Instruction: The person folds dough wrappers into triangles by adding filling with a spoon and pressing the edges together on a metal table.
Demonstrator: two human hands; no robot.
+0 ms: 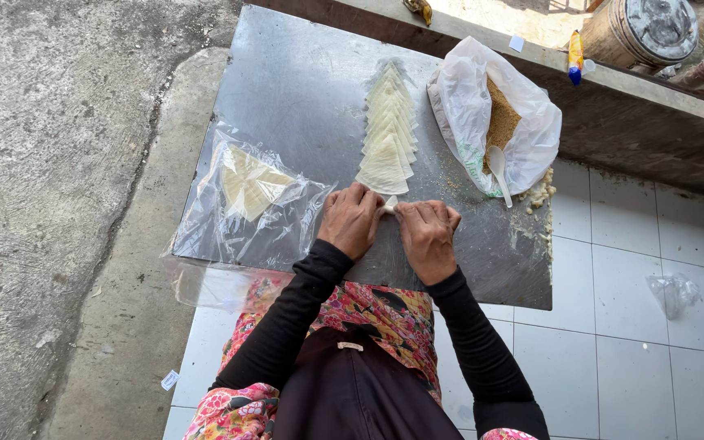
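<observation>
My left hand (350, 220) and my right hand (428, 236) are side by side on a grey metal sheet (295, 90), fingers curled down. Between them they pinch a small pale piece of dough wrapper (389, 205); most of it is hidden under my fingers. Just beyond my hands lies a row of overlapping pale triangular wrappers (389, 130) running away from me.
A clear plastic bag with more wrappers (248, 200) lies at the left. At the right a white plastic bag (531, 134) holds brown crumbly filling (500, 122) and a white spoon (499, 171). Crumbs (541, 194) lie by the sheet's right edge. White tiles surround the sheet.
</observation>
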